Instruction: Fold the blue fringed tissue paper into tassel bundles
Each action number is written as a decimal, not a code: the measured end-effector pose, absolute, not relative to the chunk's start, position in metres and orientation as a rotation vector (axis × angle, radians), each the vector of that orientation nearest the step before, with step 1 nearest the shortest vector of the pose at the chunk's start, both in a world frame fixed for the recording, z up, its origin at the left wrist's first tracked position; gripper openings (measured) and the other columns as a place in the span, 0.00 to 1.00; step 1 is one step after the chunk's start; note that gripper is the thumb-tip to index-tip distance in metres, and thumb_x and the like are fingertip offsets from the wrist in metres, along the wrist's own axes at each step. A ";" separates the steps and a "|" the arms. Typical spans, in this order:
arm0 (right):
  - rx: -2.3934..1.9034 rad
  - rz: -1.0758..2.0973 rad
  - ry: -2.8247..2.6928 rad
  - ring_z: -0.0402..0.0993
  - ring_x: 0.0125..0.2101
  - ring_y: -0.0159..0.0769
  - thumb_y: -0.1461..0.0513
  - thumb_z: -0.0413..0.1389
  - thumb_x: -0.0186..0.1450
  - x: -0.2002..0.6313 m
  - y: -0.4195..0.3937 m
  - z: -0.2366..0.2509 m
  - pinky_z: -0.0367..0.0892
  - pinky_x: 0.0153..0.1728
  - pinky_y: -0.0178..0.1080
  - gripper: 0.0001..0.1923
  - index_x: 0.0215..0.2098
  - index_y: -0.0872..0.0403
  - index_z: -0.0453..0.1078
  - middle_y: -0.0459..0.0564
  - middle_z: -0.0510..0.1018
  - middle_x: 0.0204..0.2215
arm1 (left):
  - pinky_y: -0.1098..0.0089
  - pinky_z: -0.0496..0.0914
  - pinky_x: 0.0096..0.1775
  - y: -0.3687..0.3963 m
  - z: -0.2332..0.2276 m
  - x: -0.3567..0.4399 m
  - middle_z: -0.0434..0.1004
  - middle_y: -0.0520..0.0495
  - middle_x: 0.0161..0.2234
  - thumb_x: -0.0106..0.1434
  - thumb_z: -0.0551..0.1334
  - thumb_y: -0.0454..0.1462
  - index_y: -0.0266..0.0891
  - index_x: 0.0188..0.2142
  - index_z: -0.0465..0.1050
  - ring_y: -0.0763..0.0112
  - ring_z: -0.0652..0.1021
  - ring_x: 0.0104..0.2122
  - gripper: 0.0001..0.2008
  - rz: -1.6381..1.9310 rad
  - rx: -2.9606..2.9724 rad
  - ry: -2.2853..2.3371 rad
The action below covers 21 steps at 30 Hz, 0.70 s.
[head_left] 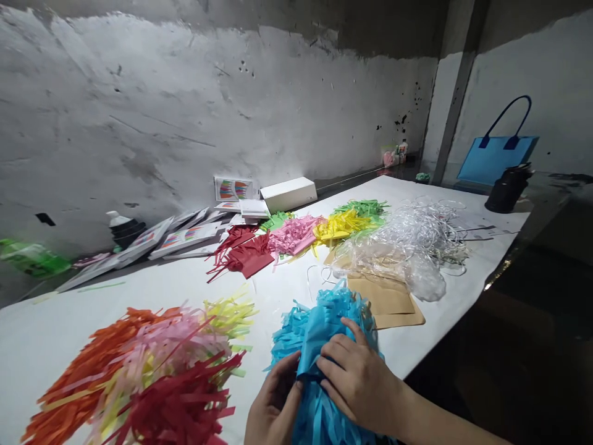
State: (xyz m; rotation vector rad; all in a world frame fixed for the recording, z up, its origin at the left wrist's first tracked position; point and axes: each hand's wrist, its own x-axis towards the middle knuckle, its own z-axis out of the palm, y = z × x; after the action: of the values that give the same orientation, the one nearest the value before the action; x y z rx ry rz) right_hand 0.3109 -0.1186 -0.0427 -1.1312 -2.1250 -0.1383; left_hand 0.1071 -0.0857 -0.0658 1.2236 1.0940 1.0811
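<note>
A blue fringed tissue-paper tassel (pixel 311 337) lies on the white-covered table in front of me, its smooth folded band uppermost and cut strips spreading out above and below. My left hand (pixel 274 402) pinches the lower left edge of that band between thumb and fingers. Across its right side rests my right hand (pixel 354 374), palm down, fingers apart and slightly bent against the paper; its thumb is hidden. To the left sits a heap of fringed tissue in orange (pixel 99 361), pink and yellow, with dark red fringe (pixel 178 402) at its front.
Dark red (pixel 252 254), pink, yellow (pixel 345 224) and green fringed paper lies farther back. Brown envelopes (pixel 384 303) and clear plastic with white string (pixel 407 238) are at right. Flat printed boxes (pixel 189 238) line the wall. A black bottle (pixel 507 188) and blue bag (pixel 495 157) stand far right.
</note>
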 end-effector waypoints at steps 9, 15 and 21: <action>-1.126 -0.175 -2.104 0.73 0.43 0.44 0.64 0.57 0.68 0.308 -0.116 -0.046 0.42 0.68 0.58 0.04 0.42 0.55 0.71 0.51 0.78 0.38 | 0.60 0.75 0.55 -0.084 -0.067 0.108 0.84 0.43 0.50 0.56 0.73 0.48 0.44 0.48 0.81 0.52 0.81 0.52 0.21 1.063 1.319 1.088; -1.146 -0.210 -1.984 0.73 0.38 0.39 0.73 0.49 0.66 0.305 -0.115 -0.054 0.45 0.68 0.56 0.12 0.37 0.53 0.71 0.48 0.77 0.32 | 0.62 0.75 0.53 -0.082 -0.071 0.105 0.83 0.43 0.51 0.58 0.71 0.48 0.45 0.49 0.80 0.54 0.80 0.52 0.21 1.042 1.369 1.101; -1.140 0.041 -2.001 0.73 0.35 0.36 0.71 0.53 0.66 0.315 -0.109 -0.045 0.49 0.66 0.57 0.10 0.33 0.52 0.73 0.45 0.75 0.30 | 0.68 0.76 0.42 -0.090 -0.061 0.118 0.84 0.45 0.43 0.59 0.68 0.51 0.47 0.46 0.81 0.59 0.81 0.41 0.18 1.207 1.596 1.237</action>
State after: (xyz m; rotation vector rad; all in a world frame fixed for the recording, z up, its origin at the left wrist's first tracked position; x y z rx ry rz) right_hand 0.3151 -0.1094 -0.0451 -1.1398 -2.0008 0.0405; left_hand 0.1177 -0.0903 -0.0611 1.5961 1.2373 1.2070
